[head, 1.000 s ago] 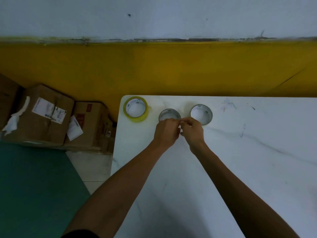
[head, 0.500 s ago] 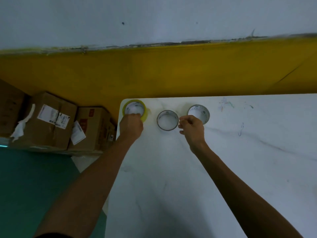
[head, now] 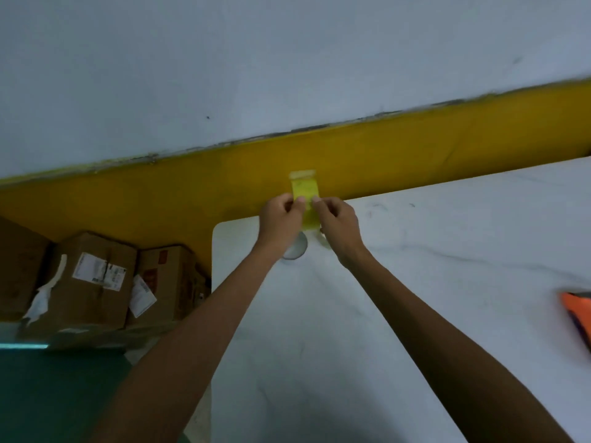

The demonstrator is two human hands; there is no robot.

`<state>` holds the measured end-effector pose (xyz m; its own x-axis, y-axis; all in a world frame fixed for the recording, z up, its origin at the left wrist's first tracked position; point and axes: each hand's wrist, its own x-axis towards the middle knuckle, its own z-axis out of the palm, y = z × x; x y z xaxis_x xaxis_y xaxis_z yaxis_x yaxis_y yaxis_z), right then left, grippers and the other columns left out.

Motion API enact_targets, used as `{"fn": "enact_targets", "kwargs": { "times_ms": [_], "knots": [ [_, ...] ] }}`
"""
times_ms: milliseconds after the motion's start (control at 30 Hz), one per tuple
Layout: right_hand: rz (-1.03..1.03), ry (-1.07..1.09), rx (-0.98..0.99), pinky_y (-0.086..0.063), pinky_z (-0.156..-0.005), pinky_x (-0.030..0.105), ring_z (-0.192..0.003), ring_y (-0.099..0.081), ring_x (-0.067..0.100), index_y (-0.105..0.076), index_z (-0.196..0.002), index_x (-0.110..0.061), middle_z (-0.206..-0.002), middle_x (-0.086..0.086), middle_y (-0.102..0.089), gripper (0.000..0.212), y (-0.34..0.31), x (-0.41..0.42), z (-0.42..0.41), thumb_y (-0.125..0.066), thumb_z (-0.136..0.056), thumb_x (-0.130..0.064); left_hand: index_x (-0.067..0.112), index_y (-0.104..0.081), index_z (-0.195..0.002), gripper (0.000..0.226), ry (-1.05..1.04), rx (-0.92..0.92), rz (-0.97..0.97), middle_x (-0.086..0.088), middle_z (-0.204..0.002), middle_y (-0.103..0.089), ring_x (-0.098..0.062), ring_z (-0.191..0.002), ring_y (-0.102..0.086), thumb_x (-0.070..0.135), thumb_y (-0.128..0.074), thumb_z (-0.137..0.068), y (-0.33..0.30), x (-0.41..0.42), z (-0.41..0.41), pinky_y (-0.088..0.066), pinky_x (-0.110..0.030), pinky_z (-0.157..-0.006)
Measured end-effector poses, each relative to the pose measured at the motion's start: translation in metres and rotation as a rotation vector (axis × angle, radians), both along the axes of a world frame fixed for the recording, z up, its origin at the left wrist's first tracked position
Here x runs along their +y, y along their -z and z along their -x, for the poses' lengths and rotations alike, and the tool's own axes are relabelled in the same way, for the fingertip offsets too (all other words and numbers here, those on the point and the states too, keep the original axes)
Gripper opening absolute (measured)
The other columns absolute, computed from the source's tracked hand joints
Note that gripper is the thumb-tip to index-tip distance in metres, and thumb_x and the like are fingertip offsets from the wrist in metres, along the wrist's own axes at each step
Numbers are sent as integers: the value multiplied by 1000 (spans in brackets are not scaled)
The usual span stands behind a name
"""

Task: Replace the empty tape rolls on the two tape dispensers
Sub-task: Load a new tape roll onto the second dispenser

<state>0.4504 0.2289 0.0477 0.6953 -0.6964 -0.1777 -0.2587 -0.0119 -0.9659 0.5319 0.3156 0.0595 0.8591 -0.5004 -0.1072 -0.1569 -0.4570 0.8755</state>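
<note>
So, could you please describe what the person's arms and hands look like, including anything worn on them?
Both forearms are bare right down to the bottom of the frame; no sleeve shows. The left hand and the right hand wear no gloves, and no watch, bracelet or ring is visible. No markings show, though the picture is dim and slightly blurred.

Head view, tilted, probably near table (head: 415, 314)

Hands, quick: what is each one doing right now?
Left hand: closed, pinching the yellow tape roll.
Right hand: closed, pinching the same roll.
</note>
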Motion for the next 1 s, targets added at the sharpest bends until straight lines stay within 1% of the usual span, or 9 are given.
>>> {"fn": "enact_targets", "kwargs": {
  "times_ms": [67,167,300,400,567,633,733,833,1000],
  "knots": [
    [75,104,-48,-41,-59,36,-62,-48,14,-61,-78,-2,-64,2,-54,39,-18,-12,22,-54,-92,-37,10,-54,-69,29,37,44,58,-1,-57,-43,-13,-53,-37,23,-52,-95,-21,-21,23,-29,-30,-52],
    [129,223,-57,-50,-63,44,-67,-54,16,-66,-82,-4,-71,11,-64,36,-39,-32,68,-56,-89,-38,12,-54,-68,29,154,54,80,-2,-59,-46,-16,-58,-42,24,-53,-94,-43,-45,60,-33,-31,-56],
    [147,368,-39,-54,-73,53,-81,-64,32,-68,-82,-7,-80,14,-68,36,-55,-50,139,-55,-85,-41,13,-50,-64,32,323,51,76,-1,-58,-43,-16,-58,-40,25,-53,-93,-59,-77,117,-34,-32,-57],
    [141,476,-35,-54,-72,54,-75,-61,27,-66,-80,-3,-80,17,-67,37,-59,-59,195,-54,-85,-38,18,-48,-58,35,414,63,66,2,-57,-46,-15,-59,-44,26,-53,-92,-64,-99,169,-42,-34,-61],
    [93,604,-15,-51,-69,47,-71,-56,18,-65,-74,-9,-70,3,-62,33,-51,-84,284,-55,-83,-39,12,-62,-71,29,500,111,28,-5,-75,-62,-25,-80,-62,31,-54,-92,-58,-134,253,-57,-42,-77],
    [77,617,-21,-48,-68,44,-72,-56,18,-65,-73,-10,-69,2,-61,32,-45,-97,316,-55,-82,-39,7,-65,-76,31,501,141,12,-9,-79,-66,-29,-86,-65,32,-55,-91,-55,-148,286,-59,-46,-80],
    [51,603,-53,-44,-67,41,-71,-53,18,-62,-76,-2,-70,5,-57,34,-36,-116,357,-56,-85,-34,0,-67,-85,34,467,199,-2,-15,-89,-69,-31,-91,-66,31,-55,-90,-48,-166,329,-59,-49,-82],
    [30,555,-56,-43,-66,39,-70,-52,16,-62,-76,-2,-68,3,-57,30,-30,-142,394,-57,-88,-29,-3,-65,-84,36,419,252,-11,-12,-81,-65,-29,-81,-63,31,-56,-88,-46,-187,367,-59,-52,-82],
    [27,508,-35,-44,-65,39,-67,-52,15,-62,-74,-5,-67,1,-57,31,-27,-191,450,-57,-86,-33,-5,-59,-78,43,360,299,21,-9,-72,-58,-26,-73,-61,38,-58,-74,-36,-234,421,-58,-57,-80]
  ]
}}
